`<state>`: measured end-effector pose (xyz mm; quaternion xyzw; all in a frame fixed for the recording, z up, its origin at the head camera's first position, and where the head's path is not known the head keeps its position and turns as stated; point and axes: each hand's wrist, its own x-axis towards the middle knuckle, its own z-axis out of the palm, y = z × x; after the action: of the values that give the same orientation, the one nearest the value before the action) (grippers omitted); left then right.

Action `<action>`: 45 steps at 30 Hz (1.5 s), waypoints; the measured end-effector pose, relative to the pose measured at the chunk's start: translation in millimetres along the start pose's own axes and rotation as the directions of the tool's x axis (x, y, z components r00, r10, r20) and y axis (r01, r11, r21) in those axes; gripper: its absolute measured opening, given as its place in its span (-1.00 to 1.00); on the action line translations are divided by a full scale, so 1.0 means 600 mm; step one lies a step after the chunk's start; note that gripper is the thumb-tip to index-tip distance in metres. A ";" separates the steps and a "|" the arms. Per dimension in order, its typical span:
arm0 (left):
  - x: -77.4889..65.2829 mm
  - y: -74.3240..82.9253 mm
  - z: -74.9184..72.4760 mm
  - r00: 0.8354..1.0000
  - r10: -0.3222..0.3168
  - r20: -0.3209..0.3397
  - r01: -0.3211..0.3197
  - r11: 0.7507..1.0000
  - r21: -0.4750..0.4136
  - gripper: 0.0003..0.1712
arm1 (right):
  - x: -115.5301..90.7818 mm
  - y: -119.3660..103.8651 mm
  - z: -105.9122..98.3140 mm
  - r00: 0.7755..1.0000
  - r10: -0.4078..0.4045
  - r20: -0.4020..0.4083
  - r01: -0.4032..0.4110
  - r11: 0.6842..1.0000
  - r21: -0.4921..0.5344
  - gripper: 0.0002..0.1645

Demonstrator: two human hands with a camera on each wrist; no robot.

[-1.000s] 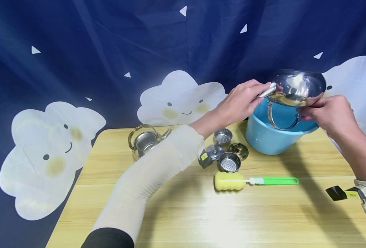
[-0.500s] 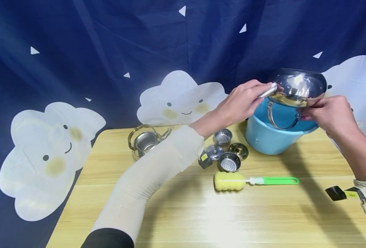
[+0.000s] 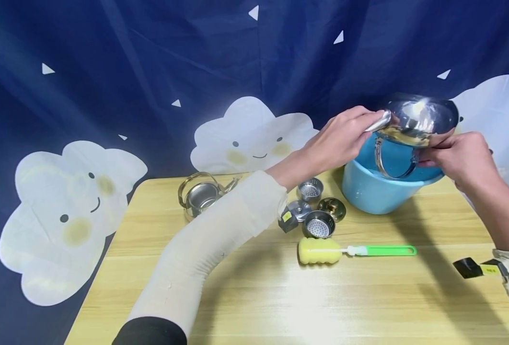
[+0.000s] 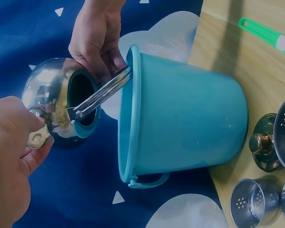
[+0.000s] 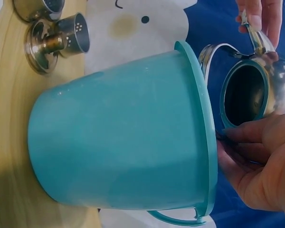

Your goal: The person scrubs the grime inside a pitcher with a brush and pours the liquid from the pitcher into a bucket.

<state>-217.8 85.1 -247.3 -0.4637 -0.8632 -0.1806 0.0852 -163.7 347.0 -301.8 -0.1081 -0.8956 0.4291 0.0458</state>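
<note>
A shiny steel teapot (image 3: 427, 115) is tipped over above the blue bucket (image 3: 368, 191), its base up and its loop handle (image 3: 379, 160) hanging down. My left hand (image 3: 341, 136) grips the short spout (image 4: 38, 137). My right hand (image 3: 466, 155) pinches the far side of the teapot near the handle's end, close to the bucket's rim. In the right wrist view the teapot's round mouth (image 5: 244, 92) shows without a lid, dark inside. My right fingertips are partly hidden in the head view.
Left of the bucket lie two strainer cups (image 3: 319, 224), a gold-toned lid (image 3: 332, 209) and a silver lid (image 3: 299, 211). A yellow sponge brush (image 3: 319, 251) with a green handle lies in front. Behind my left sleeve (image 3: 220, 254) stands a second teapot (image 3: 202, 196).
The teapot has shifted slightly to the right and tilted a little, with my left hand following it. My right hand stays almost in place, and the things on the table have not moved.
</note>
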 end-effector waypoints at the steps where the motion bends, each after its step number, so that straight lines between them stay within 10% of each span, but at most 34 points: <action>1: 0.001 0.001 -0.001 1.000 -0.003 0.003 0.003 1.000 0.001 -0.46 | 0.001 0.001 0.000 1.000 0.002 0.001 -0.002 1.000 0.010 -0.90; 7: 0.004 0.002 -0.003 1.000 -0.017 0.025 0.017 1.000 0.004 -0.45 | 0.002 0.002 0.001 1.000 -0.002 0.011 0.002 0.999 0.049 -0.65; 21: 0.006 0.004 -0.003 0.996 -0.070 0.051 0.068 0.997 0.045 -0.45 | 0.001 -0.001 -0.004 0.999 -0.034 0.030 0.037 0.993 -0.113 -0.75; 29: 0.001 0.001 -0.005 0.998 -0.024 -0.055 0.025 1.000 0.011 -0.48 | 0.003 -0.013 -0.007 0.998 -0.043 -0.047 0.038 0.993 -0.109 -0.66; 35: 0.002 0.003 -0.006 0.994 -0.093 0.049 0.094 0.995 -0.015 -0.45 | 0.004 -0.003 0.001 0.999 -0.052 -0.009 0.050 0.991 -0.125 -0.71; 45: 0.002 0.001 -0.014 0.978 -0.207 0.009 0.207 0.976 -0.069 -0.46 | 0.005 -0.012 0.007 0.996 -0.029 -0.079 0.023 0.997 -0.073 -0.81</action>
<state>-218.1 83.3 -239.0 -0.3742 -0.9000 -0.2179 0.0489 -168.3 340.3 -299.1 -0.1150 -0.9093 0.3912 0.0832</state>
